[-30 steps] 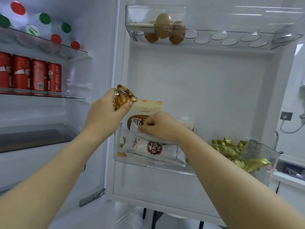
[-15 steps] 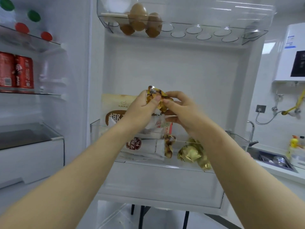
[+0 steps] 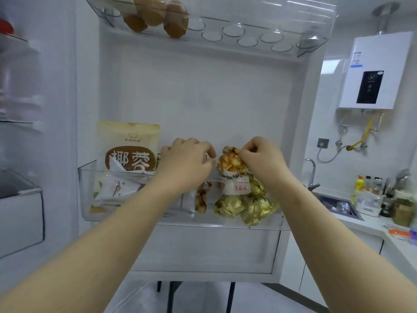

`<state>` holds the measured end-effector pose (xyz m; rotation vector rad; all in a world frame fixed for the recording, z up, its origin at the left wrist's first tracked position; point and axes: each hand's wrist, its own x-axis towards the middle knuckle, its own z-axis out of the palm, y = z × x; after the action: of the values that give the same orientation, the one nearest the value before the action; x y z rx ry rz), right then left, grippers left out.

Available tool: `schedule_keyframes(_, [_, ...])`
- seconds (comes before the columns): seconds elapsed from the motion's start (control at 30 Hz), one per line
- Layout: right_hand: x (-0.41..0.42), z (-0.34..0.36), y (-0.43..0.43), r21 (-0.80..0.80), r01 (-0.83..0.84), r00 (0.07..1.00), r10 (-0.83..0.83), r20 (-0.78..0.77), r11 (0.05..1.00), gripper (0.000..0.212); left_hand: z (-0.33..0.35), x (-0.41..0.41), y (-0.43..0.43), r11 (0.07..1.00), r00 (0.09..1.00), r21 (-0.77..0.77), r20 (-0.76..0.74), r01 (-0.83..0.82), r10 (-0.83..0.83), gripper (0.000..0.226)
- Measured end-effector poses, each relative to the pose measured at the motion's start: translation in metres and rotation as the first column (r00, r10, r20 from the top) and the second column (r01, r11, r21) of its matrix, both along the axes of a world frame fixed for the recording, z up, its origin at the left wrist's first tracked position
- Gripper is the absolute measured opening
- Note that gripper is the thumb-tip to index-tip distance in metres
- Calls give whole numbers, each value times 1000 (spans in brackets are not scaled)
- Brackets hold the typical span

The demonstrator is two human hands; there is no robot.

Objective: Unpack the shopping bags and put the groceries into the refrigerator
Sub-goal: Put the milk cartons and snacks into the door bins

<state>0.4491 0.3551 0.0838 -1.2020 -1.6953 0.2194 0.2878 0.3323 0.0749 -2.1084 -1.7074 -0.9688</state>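
Note:
My right hand [image 3: 262, 158] pinches the top of a small orange snack packet [image 3: 230, 163] and holds it over the right half of the clear door bin [image 3: 88, 190]. Below the packet lie a white packet [image 3: 235, 187] and several gold-wrapped packs [image 3: 246, 205]. My left hand [image 3: 188, 161] rests with curled fingers on packets at the bin's middle; what it touches is hidden. A tall beige bag with brown lettering [image 3: 128, 147] stands at the bin's left, with white wrapped bars [image 3: 115, 188] in front of it.
An egg tray [image 3: 237, 35] with three brown eggs [image 3: 158, 16] runs across the door's top. Fridge shelves and a drawer [image 3: 20, 213] are at the left. At the right are a wall water heater [image 3: 376, 71], a sink [image 3: 334, 204] and a counter with bottles [image 3: 372, 188].
The orange packet passed from my left hand to my right hand and moved right and down toward the bin. My left hand dropped onto the packets in the middle. The view shifted right.

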Motion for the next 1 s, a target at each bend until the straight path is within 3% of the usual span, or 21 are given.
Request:
schedule_keyframes(0.3, [-9,0,10,-217,75,966,-17,258,973,8,-1,-2,0,998,999,-63,-48,0,-3,30])
schedule_keyframes(0.5, [-12,5,15,-203,48,985,-13,171,978,6,-2,-3,0,999,1000,-53,-19,9,-10,38])
schedule_keyframes(0.6, [-16,6,14,-303,-20,996,44,73,953,8,-2,-3,0,999,1000,-41,13,18,-17,37])
schedule_keyframes(0.77, [-20,6,14,-314,108,922,23,387,943,15,-4,-3,1,1000,1000,-9,-4,16,-16,35])
schedule_keyframes(1.0, [-22,0,11,-258,115,901,8,433,959,20,-7,-5,3,1000,998,7,-57,9,-9,36])
